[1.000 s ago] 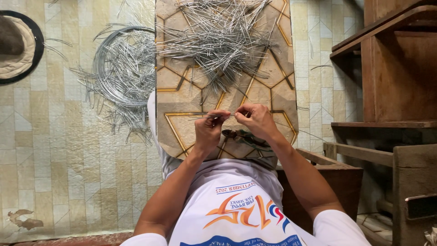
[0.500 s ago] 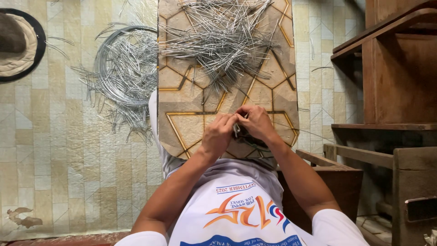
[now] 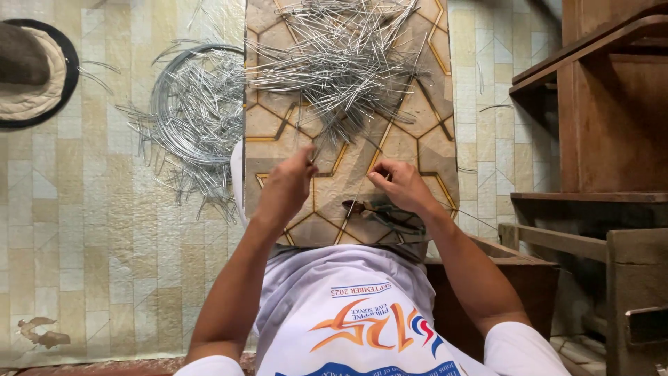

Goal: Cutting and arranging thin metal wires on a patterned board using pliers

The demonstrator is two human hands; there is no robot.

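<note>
Grey cut wires point(image 3: 341, 63) lie heaped on the patterned surface point(image 3: 424, 118), just ahead of both hands. The left hand point(image 3: 285, 191) pinches one wire's near end, its length running away from the body; the right hand point(image 3: 400, 184) rests curled, nothing visibly held.

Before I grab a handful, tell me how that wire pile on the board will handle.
The wire pile probably lifts as a tangle: the thin pieces cross every way. Each piece looks stiff enough to hold its line, yet bendable. Loose ends likely snag or slide off the board.
</note>
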